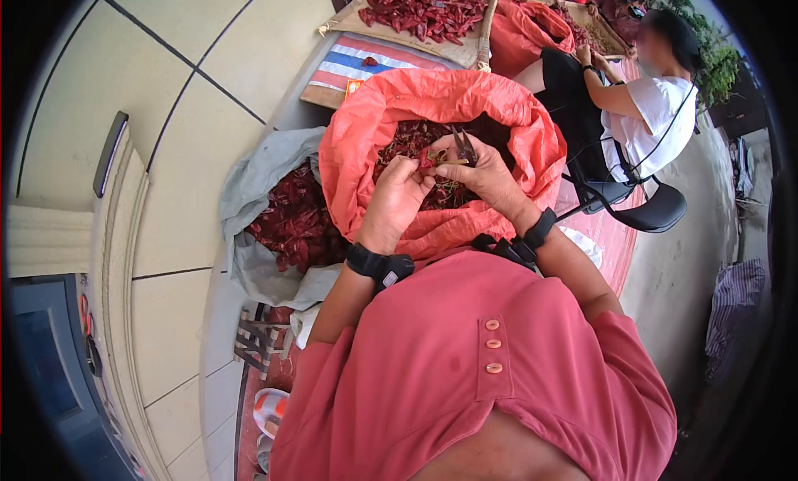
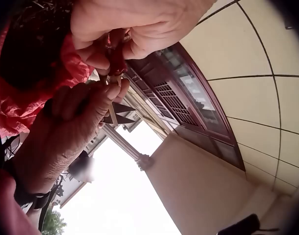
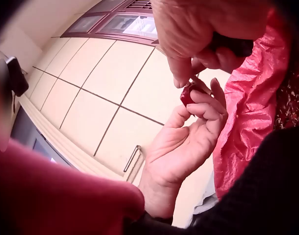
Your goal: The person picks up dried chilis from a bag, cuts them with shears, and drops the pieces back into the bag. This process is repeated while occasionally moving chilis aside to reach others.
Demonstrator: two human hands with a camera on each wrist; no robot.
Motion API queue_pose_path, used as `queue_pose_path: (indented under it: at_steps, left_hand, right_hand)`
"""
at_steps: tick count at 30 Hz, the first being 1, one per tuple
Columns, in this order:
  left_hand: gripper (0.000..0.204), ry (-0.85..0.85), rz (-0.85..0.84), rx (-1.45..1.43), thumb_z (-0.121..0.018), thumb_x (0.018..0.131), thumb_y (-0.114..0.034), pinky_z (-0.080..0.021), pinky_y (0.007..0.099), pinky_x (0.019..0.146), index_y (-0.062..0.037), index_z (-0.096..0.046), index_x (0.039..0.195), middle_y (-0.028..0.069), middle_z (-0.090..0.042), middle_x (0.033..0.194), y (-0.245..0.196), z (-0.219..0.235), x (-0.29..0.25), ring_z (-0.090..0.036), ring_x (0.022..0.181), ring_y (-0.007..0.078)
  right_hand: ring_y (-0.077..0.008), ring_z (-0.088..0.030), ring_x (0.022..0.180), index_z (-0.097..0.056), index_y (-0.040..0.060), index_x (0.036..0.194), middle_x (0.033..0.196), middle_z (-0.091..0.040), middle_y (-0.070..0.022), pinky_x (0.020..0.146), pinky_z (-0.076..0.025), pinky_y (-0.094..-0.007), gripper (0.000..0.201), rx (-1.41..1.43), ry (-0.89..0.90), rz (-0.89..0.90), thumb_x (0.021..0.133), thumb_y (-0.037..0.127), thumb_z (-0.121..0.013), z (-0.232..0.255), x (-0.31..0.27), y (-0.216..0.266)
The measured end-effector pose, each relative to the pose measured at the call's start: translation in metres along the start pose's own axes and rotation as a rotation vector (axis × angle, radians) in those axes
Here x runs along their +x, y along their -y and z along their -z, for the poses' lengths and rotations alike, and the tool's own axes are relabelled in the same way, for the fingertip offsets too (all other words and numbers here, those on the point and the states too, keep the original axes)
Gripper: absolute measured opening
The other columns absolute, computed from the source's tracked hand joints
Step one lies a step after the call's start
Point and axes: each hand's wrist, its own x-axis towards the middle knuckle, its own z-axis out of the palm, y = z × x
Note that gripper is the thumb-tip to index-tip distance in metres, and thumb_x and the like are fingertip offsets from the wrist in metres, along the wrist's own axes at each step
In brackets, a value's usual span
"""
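Note:
Over a red sack of dried peppers and stems, both hands meet. The left hand pinches a dark red dried pepper between thumb and fingers; the same pepper shows glossy in the right wrist view. My right hand has its fingers curled round small scissors, whose pointed blades stick out in the left wrist view. Its thumb and finger touch the pepper's stem end. The scissors' handles are mostly hidden in the palm.
A grey sack of red peppers stands left of the red sack. Behind lie a striped board and a tray of peppers. A seated person is at the right, on a black chair.

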Motion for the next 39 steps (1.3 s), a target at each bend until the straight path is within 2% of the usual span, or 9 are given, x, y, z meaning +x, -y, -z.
queue_pose_path:
  at_steps: [6,13,14,17,18,21,30,33,39]
  left_hand:
    - [0.004,-0.039,-0.011,0.047,-0.053,0.090,-0.003,-0.050,0.0278,0.074,-0.0065,-0.053,0.090,0.0063,-0.063,0.097,0.012,-0.005,-0.009,-0.061,0.086,0.0156]
    - [0.012,-0.096,-0.145,0.401,-0.055,0.091,-0.002,-0.049,0.0278,0.079,-0.0066,-0.044,0.092,0.0099,-0.052,0.119,0.016,-0.011,-0.016,-0.058,0.091,0.0128]
    - [0.018,-0.094,-0.139,0.452,-0.058,0.087,-0.001,-0.049,0.0334,0.086,-0.0036,-0.045,0.101,0.0119,-0.049,0.123,0.016,-0.012,-0.017,-0.058,0.095,0.0193]
    - [0.036,-0.109,-0.768,1.374,-0.061,0.081,0.001,-0.045,0.0390,0.093,-0.0003,-0.048,0.114,0.0139,-0.047,0.127,0.014,-0.042,-0.020,-0.058,0.101,0.0293]
    - [0.052,-0.031,-0.785,1.401,-0.063,0.076,0.000,-0.042,0.0423,0.098,-0.0005,-0.046,0.125,0.0169,-0.049,0.127,0.012,-0.048,-0.019,-0.055,0.109,0.0371]
    - [0.054,0.292,-0.623,1.547,-0.063,0.082,-0.003,-0.040,0.0388,0.100,-0.0042,-0.044,0.132,0.0158,-0.050,0.131,0.010,-0.038,-0.008,-0.049,0.121,0.0317]
    - [0.017,-0.011,-0.377,1.458,-0.058,0.090,-0.013,-0.049,0.0339,0.063,0.0020,-0.057,0.099,0.0156,-0.064,0.078,0.019,-0.030,-0.012,-0.065,0.070,0.0270]
    - [0.019,0.048,-0.315,1.466,-0.057,0.092,-0.016,-0.047,0.0334,0.056,0.0019,-0.055,0.086,0.0136,-0.061,0.067,0.015,-0.028,-0.018,-0.062,0.060,0.0234]
    - [0.026,0.209,-0.295,1.540,-0.056,0.094,-0.020,-0.044,0.0350,0.051,0.0001,-0.053,0.078,0.0111,-0.057,0.058,-0.001,-0.028,-0.034,-0.059,0.054,0.0231]
  right_hand:
    - [-0.0001,-0.044,0.059,-0.062,0.0085,0.103,0.080,-0.062,0.0050,0.051,-0.032,-0.0167,0.018,0.100,-0.038,-0.145,0.087,0.013,-0.068,0.001,-0.004,-0.006]
    - [0.0005,-0.043,0.058,-0.062,0.0106,0.093,0.071,-0.057,0.0080,0.050,-0.031,-0.0168,0.011,0.006,-0.025,0.022,0.086,0.014,-0.070,0.008,-0.012,-0.022]
    - [0.0002,-0.044,0.059,-0.062,0.0109,0.090,0.071,-0.056,0.0081,0.050,-0.032,-0.0168,0.009,0.007,-0.016,-0.109,0.086,0.014,-0.070,0.009,-0.018,-0.001]
    - [-0.0004,-0.044,0.059,-0.061,0.0110,0.086,0.072,-0.055,0.0082,0.049,-0.033,-0.0174,0.009,0.049,-0.056,-0.150,0.086,0.012,-0.069,0.010,-0.022,0.013]
    - [0.0000,-0.045,0.063,-0.060,0.0109,0.085,0.075,-0.054,0.0081,0.051,-0.033,-0.0173,0.008,0.082,-0.073,-0.148,0.087,0.010,-0.068,0.007,-0.023,0.012]
    - [-0.0023,-0.047,0.066,-0.060,0.0088,0.086,0.078,-0.053,0.0066,0.055,-0.037,-0.0197,0.008,0.024,-0.027,-0.058,0.086,0.007,-0.067,0.011,-0.021,-0.006]
    - [-0.0185,-0.058,0.072,-0.056,0.0052,0.092,0.086,-0.058,-0.0095,0.067,-0.047,-0.0283,0.011,-0.926,-0.084,0.465,0.084,0.003,-0.064,-0.007,-0.022,0.007]
    - [-0.0153,-0.058,0.072,-0.055,0.0051,0.095,0.083,-0.059,-0.0047,0.064,-0.048,-0.0274,0.012,-0.405,-0.069,0.119,0.087,0.006,-0.064,-0.005,-0.019,-0.005]
    - [-0.0052,-0.045,0.058,-0.056,0.0081,0.092,0.074,-0.051,0.0049,0.049,-0.036,-0.0236,0.006,0.068,0.007,-0.193,0.092,0.012,-0.061,-0.005,-0.019,0.011]
